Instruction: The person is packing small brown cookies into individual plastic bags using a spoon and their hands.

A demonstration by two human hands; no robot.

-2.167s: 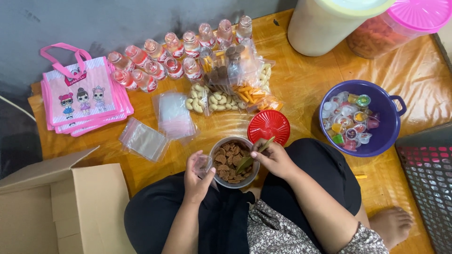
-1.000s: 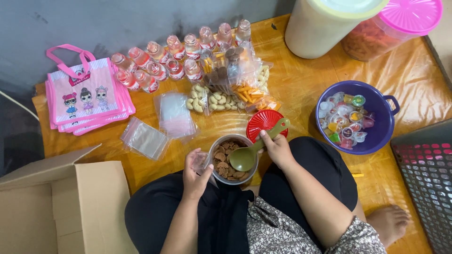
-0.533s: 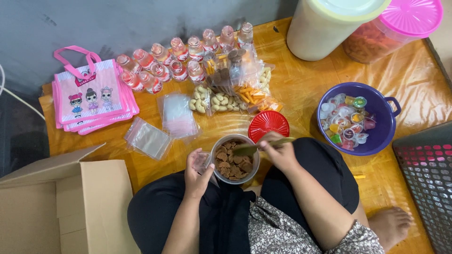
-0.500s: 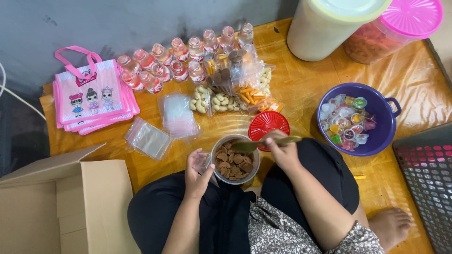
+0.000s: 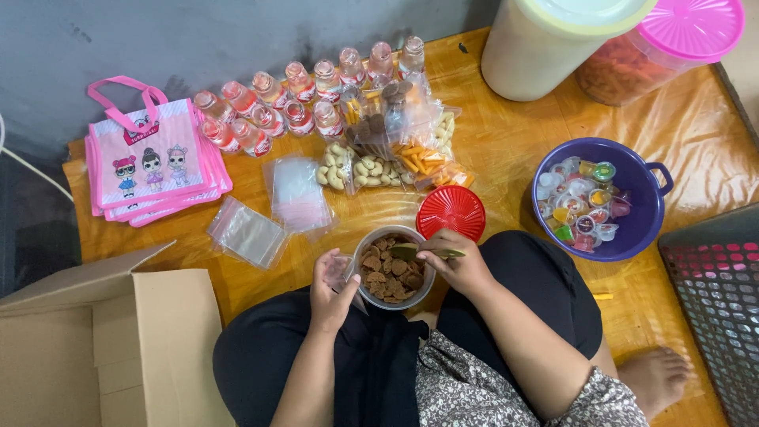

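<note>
Near centre, over lap: right hand (image 5: 462,265) grasping green spoon (image 5: 411,252) above round tub of brown biscuits (image 5: 391,273); left hand (image 5: 332,289) gripping small clear bag (image 5: 341,270) just left; red lid (image 5: 451,212) beyond.

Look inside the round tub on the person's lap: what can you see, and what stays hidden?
The tub holds brown biscuits, with a green spoon held by the right hand dipping in. Lower layers and the tub's bottom are covered.

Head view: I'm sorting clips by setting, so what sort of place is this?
Probably a home floor used for packing party snack bags: a mat, pink gift bags, rows of small bottles and a cardboard box.
</note>
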